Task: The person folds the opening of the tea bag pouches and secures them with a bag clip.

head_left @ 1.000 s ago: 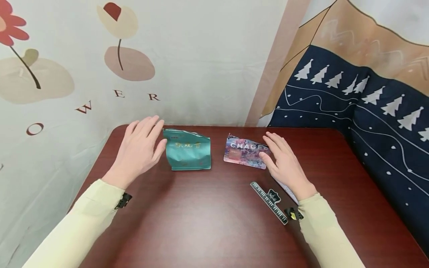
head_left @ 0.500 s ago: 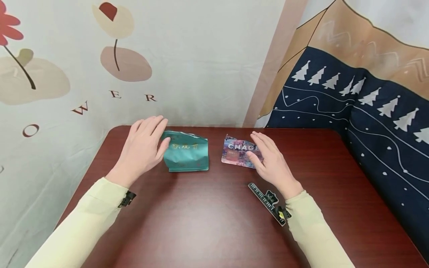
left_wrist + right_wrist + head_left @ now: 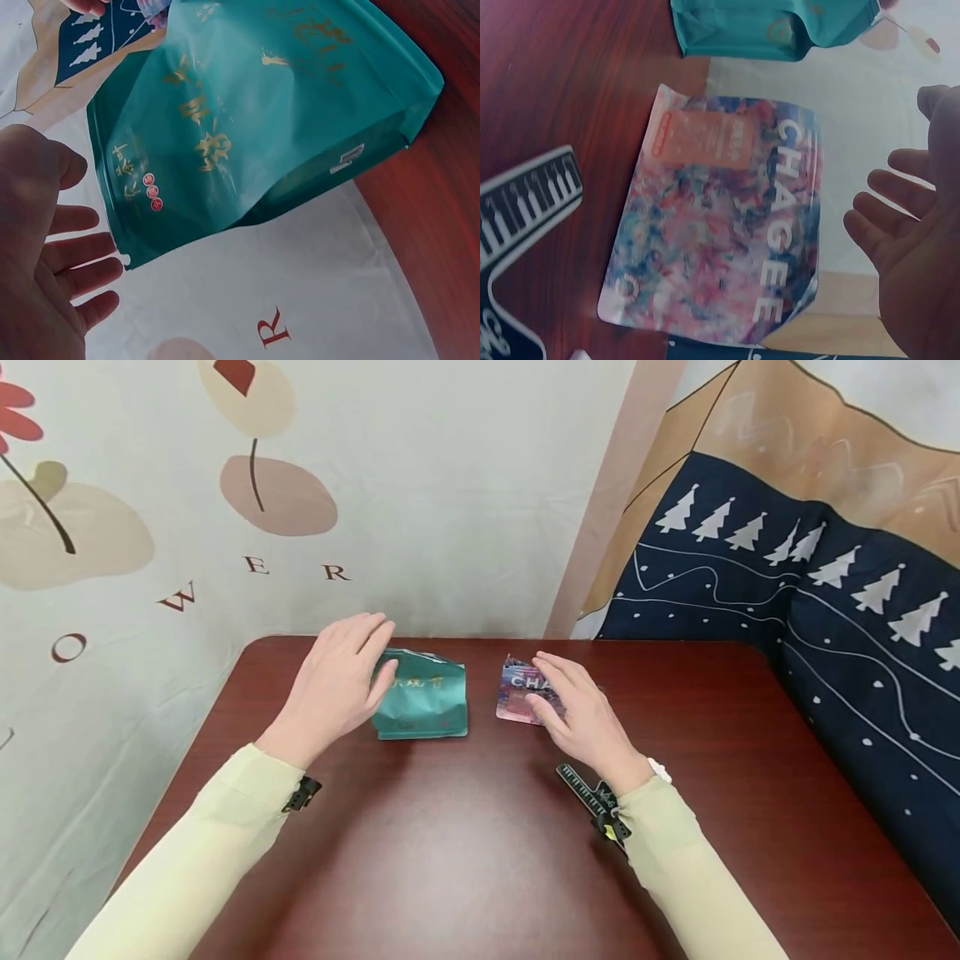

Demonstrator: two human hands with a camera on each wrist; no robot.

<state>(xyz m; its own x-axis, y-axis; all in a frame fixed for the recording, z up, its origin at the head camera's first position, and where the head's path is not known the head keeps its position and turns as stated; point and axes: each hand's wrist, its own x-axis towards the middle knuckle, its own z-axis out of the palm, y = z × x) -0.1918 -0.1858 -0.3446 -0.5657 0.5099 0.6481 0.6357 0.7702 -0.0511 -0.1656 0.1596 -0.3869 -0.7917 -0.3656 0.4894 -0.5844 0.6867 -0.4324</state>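
Observation:
A green foil tea bag [image 3: 429, 697] with gold characters stands near the back of the table. My left hand [image 3: 333, 685] hovers at its left side, fingers extended and relaxed. In the left wrist view the fingertips are right at the corner of the tea bag's top [image 3: 187, 150], holding nothing. To the right stands a smaller pink and blue bag [image 3: 516, 695] marked CHAGEE. My right hand [image 3: 581, 714] overlaps its right part in the head view. In the right wrist view the fingers [image 3: 889, 202] are spread apart from this bag [image 3: 712, 225].
A black clip with a piano-key pattern [image 3: 579, 785] lies on the table, partly hidden by my right wrist and cuff. A small white object [image 3: 660, 769] shows behind that wrist. A printed cloth backdrop [image 3: 450, 527] rises behind the table [image 3: 465, 860].
My left hand has shifted right, now covering the green bag's left edge. My right hand has moved left across the CHAGEE bag, and its wrist now covers part of the clip.

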